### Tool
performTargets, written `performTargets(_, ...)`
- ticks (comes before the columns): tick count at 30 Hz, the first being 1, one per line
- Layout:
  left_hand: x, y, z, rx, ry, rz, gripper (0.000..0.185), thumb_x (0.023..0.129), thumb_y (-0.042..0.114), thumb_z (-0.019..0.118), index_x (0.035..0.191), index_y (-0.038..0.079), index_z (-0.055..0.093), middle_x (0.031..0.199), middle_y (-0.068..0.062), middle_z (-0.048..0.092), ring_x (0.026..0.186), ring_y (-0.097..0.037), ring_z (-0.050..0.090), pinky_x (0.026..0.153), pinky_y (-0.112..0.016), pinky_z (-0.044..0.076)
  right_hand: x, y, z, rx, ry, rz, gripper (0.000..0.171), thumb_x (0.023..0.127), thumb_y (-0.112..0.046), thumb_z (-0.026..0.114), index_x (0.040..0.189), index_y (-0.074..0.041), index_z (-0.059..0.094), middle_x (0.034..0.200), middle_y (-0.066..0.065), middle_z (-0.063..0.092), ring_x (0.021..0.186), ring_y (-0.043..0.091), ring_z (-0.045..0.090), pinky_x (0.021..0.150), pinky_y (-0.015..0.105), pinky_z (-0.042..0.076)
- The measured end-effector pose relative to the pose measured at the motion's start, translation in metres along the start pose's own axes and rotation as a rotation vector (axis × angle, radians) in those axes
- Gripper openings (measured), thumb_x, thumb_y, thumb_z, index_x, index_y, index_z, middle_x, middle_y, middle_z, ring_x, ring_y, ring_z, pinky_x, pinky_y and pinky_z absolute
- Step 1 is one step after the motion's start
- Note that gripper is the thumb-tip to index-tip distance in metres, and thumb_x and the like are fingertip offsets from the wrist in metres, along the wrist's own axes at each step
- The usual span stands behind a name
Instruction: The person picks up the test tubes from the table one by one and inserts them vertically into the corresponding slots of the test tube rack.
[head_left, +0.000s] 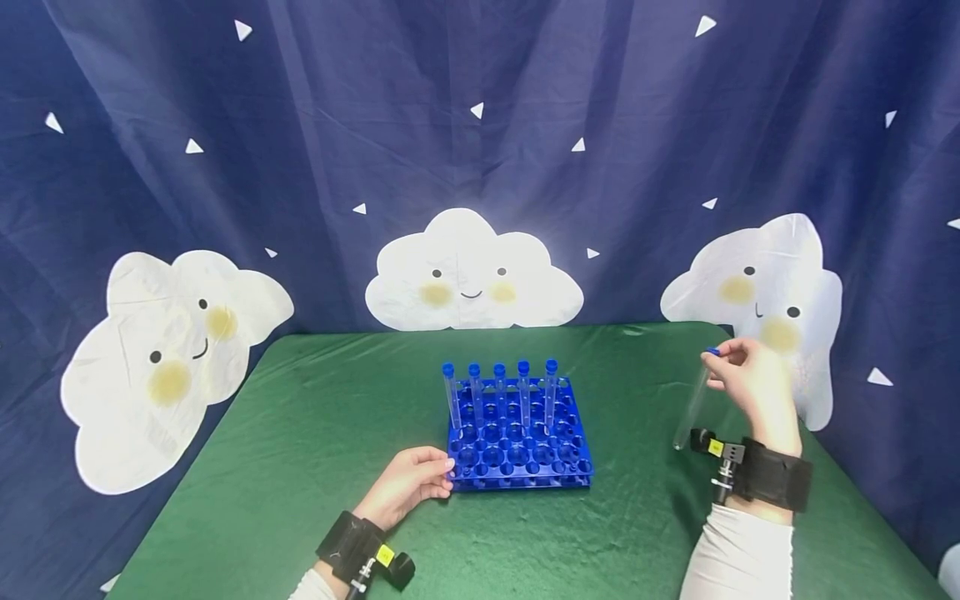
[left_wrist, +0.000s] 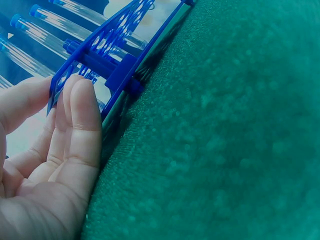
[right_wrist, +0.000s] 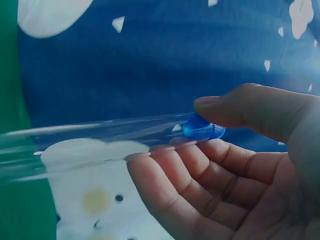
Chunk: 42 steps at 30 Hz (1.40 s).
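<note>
A blue test tube rack (head_left: 517, 456) stands on the green table, with several blue-capped clear test tubes (head_left: 500, 396) upright in a row towards its back. My left hand (head_left: 408, 483) pinches the rack's near left corner. In the left wrist view the thumb is on one side of the upper plate and the fingers (left_wrist: 82, 107) are on the other. Well to the right of the rack, my right hand (head_left: 753, 383) holds another clear test tube (head_left: 693, 406) by its blue cap (right_wrist: 202, 127), between thumb and fingertips. This tube hangs slightly tilted, its round lower end down and left.
Many holes of the rack hold no tube, including the front rows. Behind the green table (head_left: 337, 383) hangs a dark blue curtain (head_left: 420, 150) with white clouds and small white triangles. A black strap with a small camera sits on each wrist.
</note>
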<state>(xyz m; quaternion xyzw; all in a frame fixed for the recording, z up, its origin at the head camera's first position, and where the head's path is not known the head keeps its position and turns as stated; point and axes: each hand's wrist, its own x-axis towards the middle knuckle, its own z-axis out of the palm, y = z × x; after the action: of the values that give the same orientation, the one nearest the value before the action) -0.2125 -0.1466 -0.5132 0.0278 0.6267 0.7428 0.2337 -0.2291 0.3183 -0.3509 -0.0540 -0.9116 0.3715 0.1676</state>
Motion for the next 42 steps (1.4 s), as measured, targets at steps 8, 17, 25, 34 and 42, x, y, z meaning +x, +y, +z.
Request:
performTargets(8,0.000,0.000,0.000,0.004,-0.001,0.004,0.016,0.091,0.013,0.067,0.102,0.004,0.060,0.083,0.001,0.067,0.070,-0.011,0.066,0.072,-0.027,0.060,-0.001,-0.025,0.015,-0.016,0.076,-0.116,0.028,0.092,-0.021,0.064,0.099,0.005,0.059,0.086,0.024,0.069,0.051,-0.015,0.055,0.052,0.006,0.046)
performTargets(17,0.000,0.000,0.000,0.007,-0.001,0.005,0.015,0.091,0.013,0.067,0.101,0.004,0.060,0.083,0.000,0.067,0.070,-0.011,0.066,0.072,-0.027,0.060,-0.005,-0.048,0.034,0.003,0.162,-0.199,0.023,0.090,-0.020,0.068,0.097,0.001,0.061,0.082,0.020,0.070,0.053,-0.022,0.049,0.053,0.005,0.041)
performTargets(25,0.000,0.000,0.000,0.010,-0.002,0.004,0.015,0.091,0.014,0.067,0.101,0.004,0.060,0.083,0.001,0.067,0.070,-0.011,0.066,0.072,-0.027,0.060,-0.007,-0.062,0.048,0.024,0.173,-0.237,0.021,0.089,-0.019,0.070,0.096,-0.001,0.061,0.082,0.017,0.071,0.057,-0.021,0.048,0.054,0.008,0.041)
performTargets(34,0.001,-0.001,-0.001,0.011,0.003,0.000,0.014,0.091,0.013,0.067,0.100,0.005,0.061,0.083,0.000,0.067,0.071,-0.012,0.067,0.072,-0.027,0.060,-0.009,-0.075,0.063,0.033,0.161,-0.280,0.018,0.087,-0.018,0.072,0.093,-0.005,0.062,0.083,0.012,0.071,0.069,-0.007,0.055,0.064,0.011,0.041)
performTargets(42,0.001,0.000,0.000,0.010,0.009,-0.003,0.016,0.090,0.014,0.068,0.100,0.004,0.061,0.084,-0.001,0.067,0.071,-0.011,0.067,0.071,-0.026,0.060,-0.010,-0.081,0.073,0.060,0.108,-0.308,0.017,0.086,-0.014,0.072,0.094,-0.003,0.061,0.085,0.013,0.070,0.081,0.026,0.067,0.066,0.014,0.044)
